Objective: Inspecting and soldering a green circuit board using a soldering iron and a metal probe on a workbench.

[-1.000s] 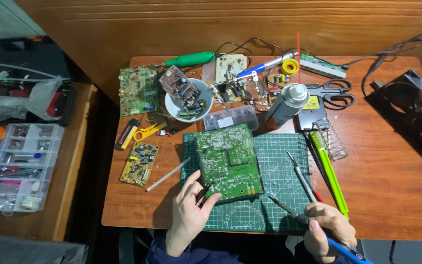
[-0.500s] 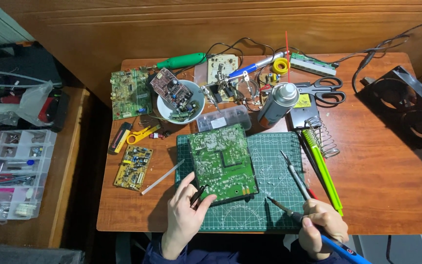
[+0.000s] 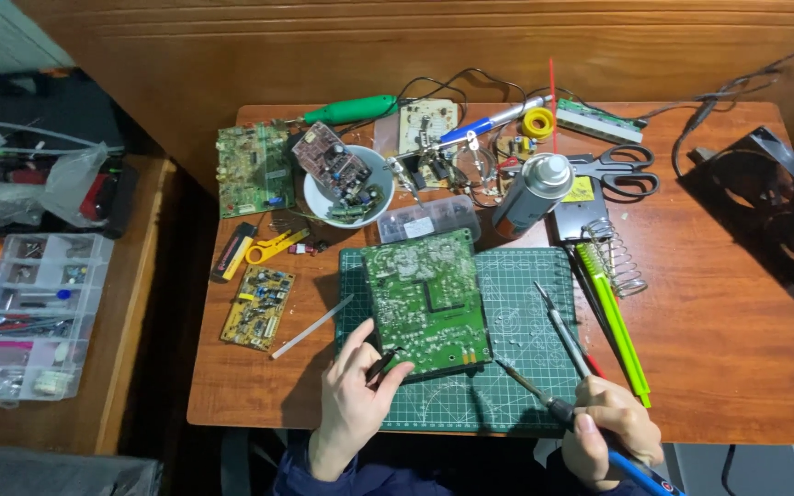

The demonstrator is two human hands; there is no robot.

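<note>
A green circuit board [image 3: 426, 303] lies solder side up on a green cutting mat [image 3: 516, 312]. My left hand [image 3: 353, 404] rests at the board's near left corner and pinches a small dark part [image 3: 381, 365] against its edge. My right hand [image 3: 610, 434] sits at the mat's near right corner, gripping a blue-handled soldering iron [image 3: 544, 397] whose tip points at the board's near right corner.
A white bowl [image 3: 346, 188] with a board, a spray can [image 3: 530, 195], scissors [image 3: 622, 170], a coil stand [image 3: 613, 255], green pens [image 3: 613, 321], tweezers [image 3: 561, 329] and more boards crowd the wooden table [image 3: 737, 349]. A parts organiser [image 3: 20, 317] sits left; a black fan [image 3: 778, 207] right.
The view has shifted slightly. My left hand has slid a little toward the board's near left corner; the iron's tip stays near the board's near right corner.
</note>
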